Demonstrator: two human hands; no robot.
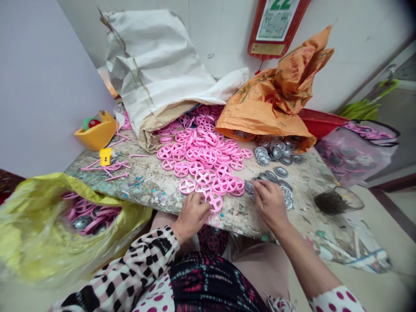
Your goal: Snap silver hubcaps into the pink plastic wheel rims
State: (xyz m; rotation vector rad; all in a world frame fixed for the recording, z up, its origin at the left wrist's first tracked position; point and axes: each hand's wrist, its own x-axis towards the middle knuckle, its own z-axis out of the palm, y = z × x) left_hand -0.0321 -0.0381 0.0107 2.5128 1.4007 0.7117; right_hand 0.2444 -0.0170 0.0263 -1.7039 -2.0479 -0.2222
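Along a paint-flecked tabletop (152, 195), a white woven sack (152, 65) and an orange bag (276, 99) slumped open at the back, spilling parts forward; pink plastic wheels (201, 156) in a loose heap toward the left, silver metal discs (276, 167) toward the right, two kinds kept apart for easy reach. Left hand (191, 216) narrowed on one pink wheel (213, 201); right hand (269, 201) low on the discs, grip unclear.

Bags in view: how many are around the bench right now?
4: a white bag and an orange bag at the back of the bench, a yellow bag at lower left, and a clear bag at right. Others may be hidden behind these.
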